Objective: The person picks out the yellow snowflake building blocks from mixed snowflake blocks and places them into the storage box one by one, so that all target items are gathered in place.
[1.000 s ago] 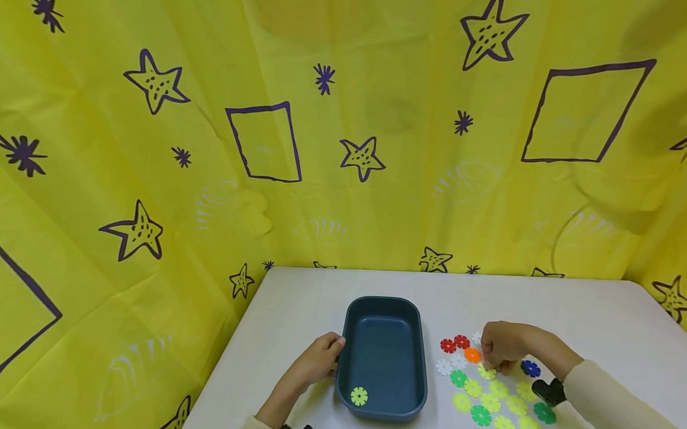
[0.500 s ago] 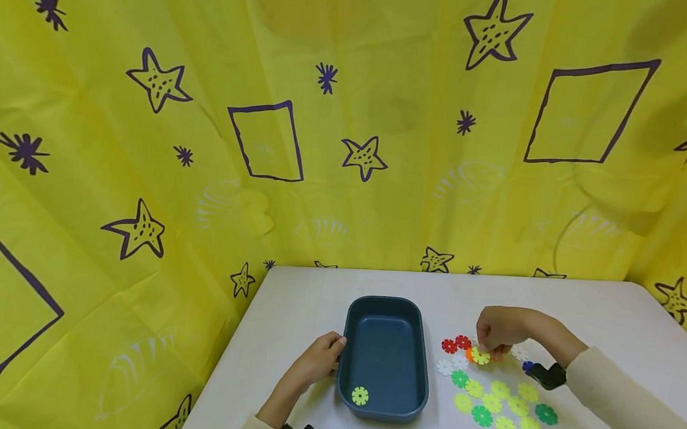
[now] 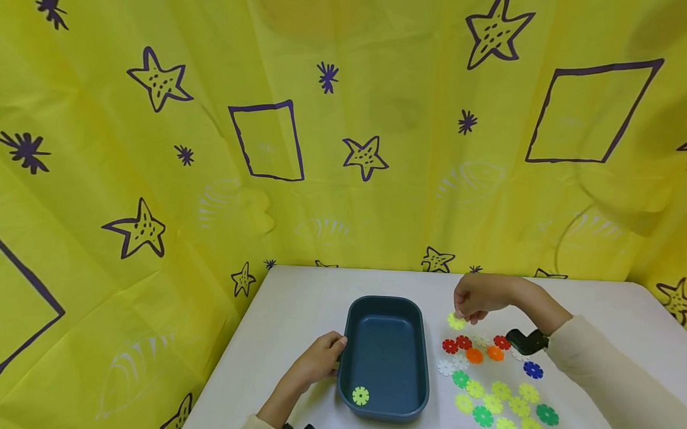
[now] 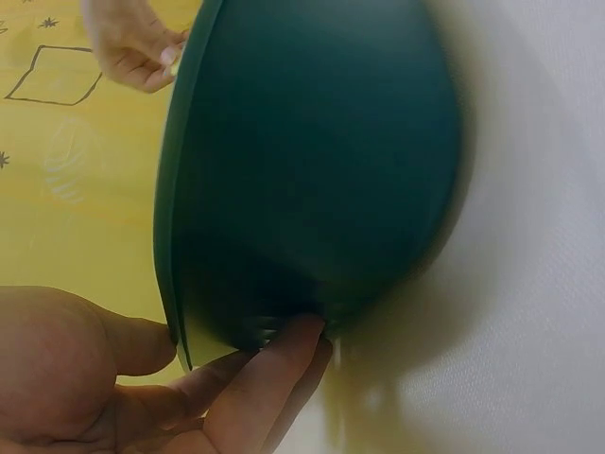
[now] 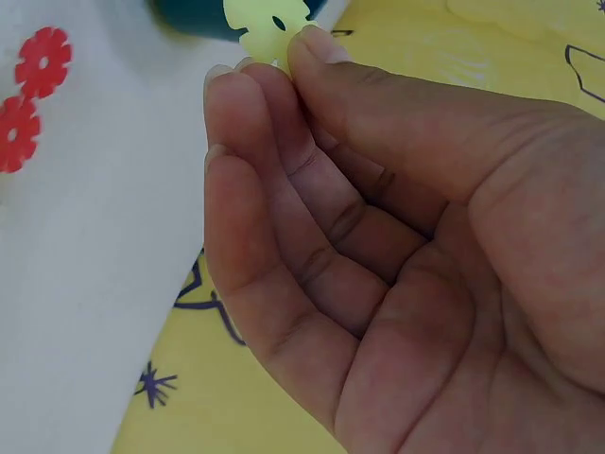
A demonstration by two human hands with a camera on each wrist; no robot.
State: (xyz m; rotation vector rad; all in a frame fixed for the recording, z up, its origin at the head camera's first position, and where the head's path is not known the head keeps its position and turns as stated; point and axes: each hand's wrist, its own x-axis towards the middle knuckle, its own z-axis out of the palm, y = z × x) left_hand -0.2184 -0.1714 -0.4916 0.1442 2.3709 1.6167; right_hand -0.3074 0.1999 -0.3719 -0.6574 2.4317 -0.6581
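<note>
Yellow cloth point(image 3: 403, 210) backs the white table point(image 3: 306, 301). The right hand point(image 3: 481, 296) pinches a yellow disc point(image 3: 455, 322), right of the far end of the tray point(image 3: 382, 361), whose long axis runs near to far; the left hand point(image 3: 318, 357) grips its left rim.

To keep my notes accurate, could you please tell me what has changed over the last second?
The right-hand grip has lifted a yellow disc from the loose discs and carried it leftward and farther from the person, uncovering an orange disc and a red disc. The left-hand grip stays on the tray, at its left side; the other yellow disc stays inside.
</note>
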